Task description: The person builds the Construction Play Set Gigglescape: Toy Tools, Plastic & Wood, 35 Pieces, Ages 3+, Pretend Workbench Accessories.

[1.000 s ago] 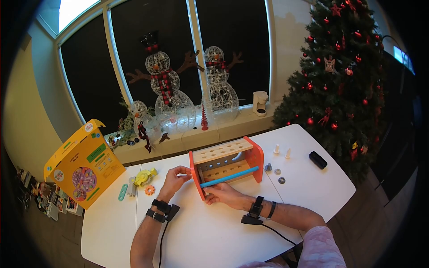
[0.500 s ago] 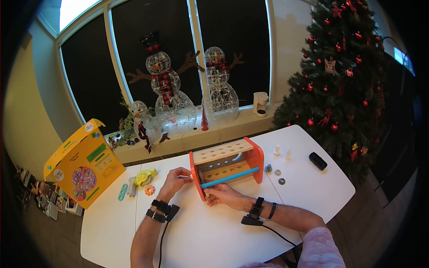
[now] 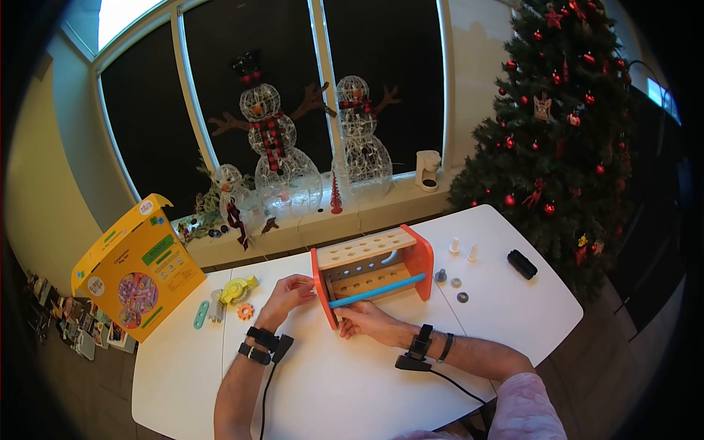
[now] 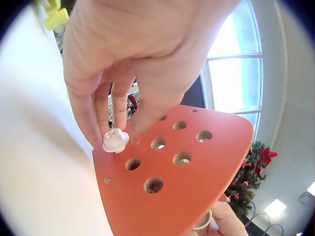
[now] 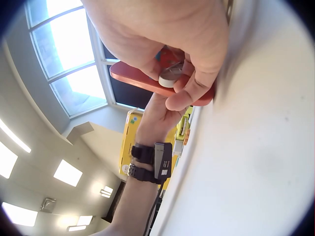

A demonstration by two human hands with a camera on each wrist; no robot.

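A toy workbench with red side panels (image 3: 419, 264), pale wooden shelves (image 3: 367, 247) full of holes and a blue bar (image 3: 378, 291) stands on the table. At its left panel, my left hand (image 3: 290, 297) pinches a white plastic bolt (image 4: 115, 140), its head outward beside the holes. My right hand (image 3: 370, 323) is at the same panel's lower front corner, under the blue bar. Between its thumb and fingers it holds a small whitish round piece (image 5: 170, 78) against the red panel; the fingers partly hide it.
Right of the workbench are two pale bolts (image 3: 472, 254), a grey bolt (image 3: 440, 276), grey nuts (image 3: 462, 297) and a black case (image 3: 521, 264). To the left lie a yellow toy piece (image 3: 236, 291), an orange gear (image 3: 246, 312), a teal strip (image 3: 201, 315) and a yellow box (image 3: 139, 279).
My left fingers have shifted slightly at the outer face of the red panel. The workbench and my right hand stay nearly as they were.
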